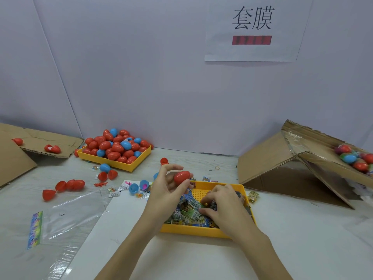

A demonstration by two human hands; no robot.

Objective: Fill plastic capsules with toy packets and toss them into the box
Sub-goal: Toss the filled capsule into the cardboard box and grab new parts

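My left hand holds a closed red capsule between thumb and fingers, above the near yellow tray's back left corner. That tray holds several toy packets. My right hand is down in the tray with fingers curled among the packets; a dark packet shows under the fingertips. A second yellow tray at the back left is heaped with red and blue capsules. The cardboard box at the right holds filled capsules.
Loose red capsule halves and blue halves lie on the table left of the near tray, with small packets. A clear plastic bag lies at the front left. Flattened cardboard sits at the far left. A wall stands behind.
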